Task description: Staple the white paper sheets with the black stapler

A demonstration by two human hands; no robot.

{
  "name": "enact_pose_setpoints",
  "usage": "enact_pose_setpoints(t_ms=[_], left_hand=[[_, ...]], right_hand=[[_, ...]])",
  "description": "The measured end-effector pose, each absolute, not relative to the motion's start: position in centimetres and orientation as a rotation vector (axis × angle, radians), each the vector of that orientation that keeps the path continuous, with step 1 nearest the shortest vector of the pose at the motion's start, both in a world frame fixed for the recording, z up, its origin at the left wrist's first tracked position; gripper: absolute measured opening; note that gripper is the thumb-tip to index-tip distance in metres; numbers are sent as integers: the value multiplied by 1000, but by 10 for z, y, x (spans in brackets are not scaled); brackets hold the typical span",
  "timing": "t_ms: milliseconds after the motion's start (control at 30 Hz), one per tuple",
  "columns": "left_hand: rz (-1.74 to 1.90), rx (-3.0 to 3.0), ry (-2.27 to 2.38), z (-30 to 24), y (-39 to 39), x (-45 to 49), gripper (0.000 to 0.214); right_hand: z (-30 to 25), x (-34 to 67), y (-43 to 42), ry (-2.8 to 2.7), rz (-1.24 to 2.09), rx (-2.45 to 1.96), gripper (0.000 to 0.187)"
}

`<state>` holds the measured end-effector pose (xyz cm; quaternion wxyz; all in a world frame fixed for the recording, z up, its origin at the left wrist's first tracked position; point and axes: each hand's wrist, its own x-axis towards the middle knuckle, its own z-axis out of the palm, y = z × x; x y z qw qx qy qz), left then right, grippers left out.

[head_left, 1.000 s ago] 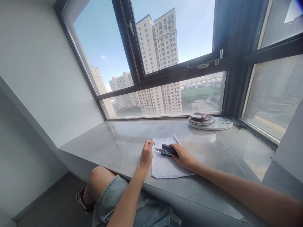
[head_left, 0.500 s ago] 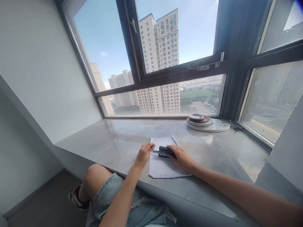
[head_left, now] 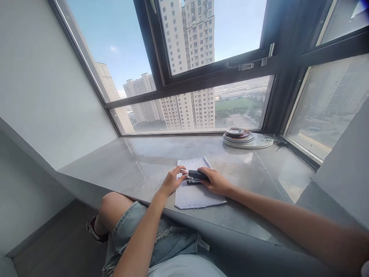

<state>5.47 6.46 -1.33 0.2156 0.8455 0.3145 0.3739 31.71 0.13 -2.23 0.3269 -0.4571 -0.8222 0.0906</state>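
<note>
A black stapler (head_left: 198, 175) lies over the sheets of paper (head_left: 198, 198), its top arm lifted from the base and a metal strip showing between them. My right hand (head_left: 216, 181) is wrapped round the stapler's right end. At its left end is my left hand (head_left: 171, 181), fingers curved and apart, with the lower fingertips at the end of the metal strip. Whether those fingertips touch the strip I cannot tell. The papers bear rows of printed or written marks and rest on the grey sill (head_left: 155, 154).
Toward the window, at the back right, stands a stack of plates (head_left: 238, 136) on a larger white board (head_left: 263, 141). Dark keys or a similar small item (head_left: 281, 144) lie beside it. The sill's front edge runs just above my legs (head_left: 129, 223).
My left fingers were pinched together at the stapler's metal strip and have now spread apart. The right hand keeps its hold on the stapler. The camera view has tilted down slightly.
</note>
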Motion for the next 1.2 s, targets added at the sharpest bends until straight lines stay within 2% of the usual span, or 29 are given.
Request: enact_pose_setpoints(t_ms=[167, 500, 700, 1200], left_hand=[[1048, 2319, 836, -9, 59, 53, 34], [955, 2287, 778, -9, 59, 54, 30], [983, 2373, 759, -13, 64, 53, 9], [1027, 2383, 824, -7, 61, 53, 7]], right_hand=[[-21, 317, 1, -2153, 251, -1201, 42], [-21, 319, 1, -2143, 238, -1199, 40], [-19, 318, -1, -2151, 241, -1199, 36], [-18, 318, -2, -2145, 268, -1227, 42]])
